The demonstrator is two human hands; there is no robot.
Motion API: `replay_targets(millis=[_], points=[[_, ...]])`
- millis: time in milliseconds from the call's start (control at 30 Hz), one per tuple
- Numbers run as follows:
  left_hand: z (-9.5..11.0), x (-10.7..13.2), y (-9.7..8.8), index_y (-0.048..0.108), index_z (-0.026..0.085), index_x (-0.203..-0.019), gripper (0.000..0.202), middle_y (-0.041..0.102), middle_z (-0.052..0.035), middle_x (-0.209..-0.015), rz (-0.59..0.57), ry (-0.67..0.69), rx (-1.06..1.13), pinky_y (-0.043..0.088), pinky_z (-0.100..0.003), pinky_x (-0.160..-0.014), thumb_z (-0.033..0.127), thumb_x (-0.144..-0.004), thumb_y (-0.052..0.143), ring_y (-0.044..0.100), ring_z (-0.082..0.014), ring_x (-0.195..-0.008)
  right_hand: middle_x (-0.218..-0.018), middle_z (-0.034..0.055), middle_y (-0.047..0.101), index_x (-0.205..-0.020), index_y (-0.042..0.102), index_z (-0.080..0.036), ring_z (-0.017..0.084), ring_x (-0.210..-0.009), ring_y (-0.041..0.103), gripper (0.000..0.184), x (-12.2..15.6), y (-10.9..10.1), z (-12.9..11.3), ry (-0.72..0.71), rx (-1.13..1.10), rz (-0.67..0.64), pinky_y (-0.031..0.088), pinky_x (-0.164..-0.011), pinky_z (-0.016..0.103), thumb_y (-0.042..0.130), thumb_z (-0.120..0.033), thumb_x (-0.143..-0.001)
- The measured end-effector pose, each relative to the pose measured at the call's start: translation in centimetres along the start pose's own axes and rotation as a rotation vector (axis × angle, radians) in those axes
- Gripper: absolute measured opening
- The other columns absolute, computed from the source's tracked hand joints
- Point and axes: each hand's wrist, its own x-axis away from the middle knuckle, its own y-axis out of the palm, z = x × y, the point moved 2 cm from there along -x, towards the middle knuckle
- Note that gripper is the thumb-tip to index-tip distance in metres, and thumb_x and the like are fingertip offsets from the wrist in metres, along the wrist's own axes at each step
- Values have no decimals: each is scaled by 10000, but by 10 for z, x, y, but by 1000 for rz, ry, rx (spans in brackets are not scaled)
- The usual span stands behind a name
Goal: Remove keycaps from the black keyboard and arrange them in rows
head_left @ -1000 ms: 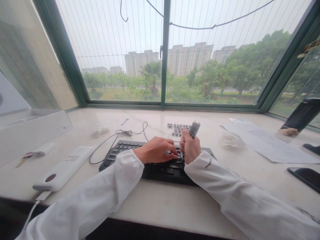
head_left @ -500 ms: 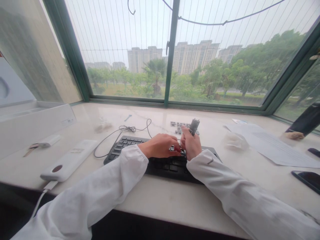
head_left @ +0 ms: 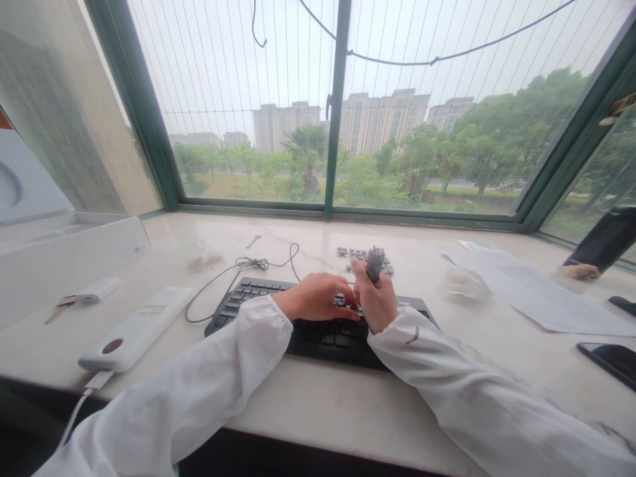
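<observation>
A black keyboard (head_left: 258,298) lies on the pale marble sill in front of me, its cable (head_left: 233,271) trailing back to the left. My left hand (head_left: 315,297) rests on the keys near the middle, fingers curled and pressed down. My right hand (head_left: 376,301) is closed around a small grey tool (head_left: 374,263) that stands upright above the keyboard, close beside my left fingers. Several loose grey keycaps (head_left: 355,254) lie in rows just behind the keyboard.
A white power bank (head_left: 134,328) with a cable lies at the left, beyond it a key with a white tag (head_left: 82,295) and a white box (head_left: 54,248). Paper sheets (head_left: 536,291), a crumpled plastic bag (head_left: 460,285) and a dark phone (head_left: 609,361) lie at the right.
The tool in my right hand has tipped from leaning right to more upright. My hands stay together on the keyboard; the view shifted slightly.
</observation>
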Motion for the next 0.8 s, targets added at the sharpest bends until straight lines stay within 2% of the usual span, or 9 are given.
replay_targets(millis=[200, 267, 400, 500, 567, 700, 800], points=[[-3, 0, 0, 755, 243, -919, 197, 723, -7, -935, -14, -35, 113, 436, -196, -728, 383, -806, 675, 655, -146, -817, -438, -43, 396, -527, 422, -209, 105, -411, 391, 476, -4, 2, 6, 48, -35, -30, 339, -410, 241, 545, -567, -816], [-3, -1, 0, 765, 248, -915, 198, 723, -8, -923, -20, -56, 132, 430, -195, -701, 385, -800, 679, 644, -137, -783, -414, -52, 369, -512, 399, -213, 91, -372, 354, 477, -9, 3, 9, 144, -118, -30, 311, -371, 234, 569, -552, -801], [-2, -2, -1, 775, 242, -906, 217, 717, -19, -867, -25, -115, 160, 408, -201, -633, 400, -781, 697, 610, -122, -699, -365, -94, 248, -483, 297, -231, 53, -301, 210, 505, -19, 4, 15, 406, -338, 0, 180, -294, 214, 624, -496, -761], [-2, -1, -1, 775, 231, -899, 217, 715, -20, -852, -21, -129, 184, 405, -205, -625, 393, -773, 706, 604, -121, -694, -356, -103, 201, -463, 251, -233, 44, -295, 177, 537, -20, 4, 15, 454, -432, 14, 139, -293, 207, 605, -487, -777], [-3, -1, 0, 772, 220, -893, 210, 719, -20, -856, -10, -113, 210, 415, -205, -643, 380, -775, 705, 614, -124, -712, -359, -94, 221, -459, 270, -228, 50, -303, 196, 539, -16, 4, 12, 373, -418, -6, 163, -302, 215, 590, -508, -790], [-6, 0, 4, 762, 185, -878, 183, 731, -16, -827, 17, -48, 280, 437, -197, -708, 329, -783, 701, 640, -129, -744, -420, -57, 362, -513, 386, -206, 85, -401, 355, 477, -4, 6, 3, 17, -257, -185, 315, -406, 231, 586, -515, -816], [-8, 0, 7, 756, 174, -860, 176, 733, -10, -807, 34, -26, 317, 445, -194, -729, 322, -785, 697, 647, -128, -746, -442, -52, 377, -537, 396, -204, 98, -449, 380, 465, 1, 5, 1, -81, -211, -239, 332, -455, 240, 559, -514, -843]])
